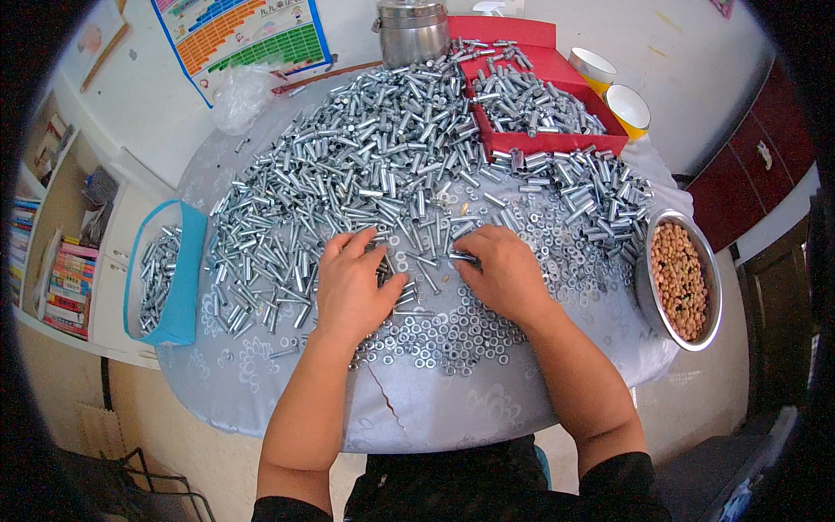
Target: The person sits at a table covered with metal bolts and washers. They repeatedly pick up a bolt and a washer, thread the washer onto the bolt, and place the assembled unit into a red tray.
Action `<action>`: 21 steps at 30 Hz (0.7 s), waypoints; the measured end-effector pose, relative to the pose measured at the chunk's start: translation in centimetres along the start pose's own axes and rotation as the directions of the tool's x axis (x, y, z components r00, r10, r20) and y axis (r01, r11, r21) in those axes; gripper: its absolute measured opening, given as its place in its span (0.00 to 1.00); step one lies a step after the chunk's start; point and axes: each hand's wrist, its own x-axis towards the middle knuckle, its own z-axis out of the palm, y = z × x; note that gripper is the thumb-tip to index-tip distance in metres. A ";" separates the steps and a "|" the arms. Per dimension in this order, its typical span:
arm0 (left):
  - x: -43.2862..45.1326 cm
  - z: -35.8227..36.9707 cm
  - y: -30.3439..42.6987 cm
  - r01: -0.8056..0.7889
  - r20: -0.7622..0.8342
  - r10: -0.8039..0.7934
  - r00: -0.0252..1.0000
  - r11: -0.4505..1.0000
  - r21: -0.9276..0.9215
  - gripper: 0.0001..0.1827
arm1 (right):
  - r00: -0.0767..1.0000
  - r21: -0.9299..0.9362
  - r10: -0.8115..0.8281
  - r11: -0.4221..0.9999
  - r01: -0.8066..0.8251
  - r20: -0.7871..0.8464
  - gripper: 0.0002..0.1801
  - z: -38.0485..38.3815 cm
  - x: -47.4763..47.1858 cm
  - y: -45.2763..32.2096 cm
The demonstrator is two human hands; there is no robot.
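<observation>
My left hand (355,290) rests palm down on the near edge of the bolt pile, fingers apart. Long metal bolts (271,316) lie beside it, and some are hidden beneath. My right hand (505,271) pinches a short metal sleeve (464,257) between thumb and fingers. Between the hands, loose bolts (428,279) and flat washers (402,265) are scattered on the cloth. Hex nuts (450,349) spread out nearer to me, below both hands. More washers (561,261) lie right of my right hand.
A large heap of metal sleeves (391,130) covers the table's far side. Around it stand a red box (554,142) of assembled fasteners, a blue box (189,274) of metal parts, a steel bowl (714,287) of peanuts, a lidded steel pot (412,36) and two yellow bowls (629,121).
</observation>
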 end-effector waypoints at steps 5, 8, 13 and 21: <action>0.0 -0.4 0.2 0.000 0.045 -0.003 0.999 0.998 0.067 0.17 | 1.000 0.000 -0.006 1.000 0.006 0.019 0.08 0.2 0.0 0.2; 0.0 -0.6 0.4 -0.006 0.032 0.004 0.999 0.999 0.051 0.15 | 1.000 -0.010 0.002 1.000 -0.002 0.027 0.07 0.2 0.1 0.0; 0.0 -0.7 0.4 -0.001 0.052 0.000 0.999 1.000 0.018 0.12 | 0.999 -0.001 0.030 1.000 -0.030 0.040 0.07 0.2 0.1 -0.2; -0.1 -0.4 0.5 -0.016 0.017 0.016 1.000 0.999 -0.050 0.09 | 0.999 0.037 0.035 0.999 -0.035 0.013 0.10 0.3 0.0 0.1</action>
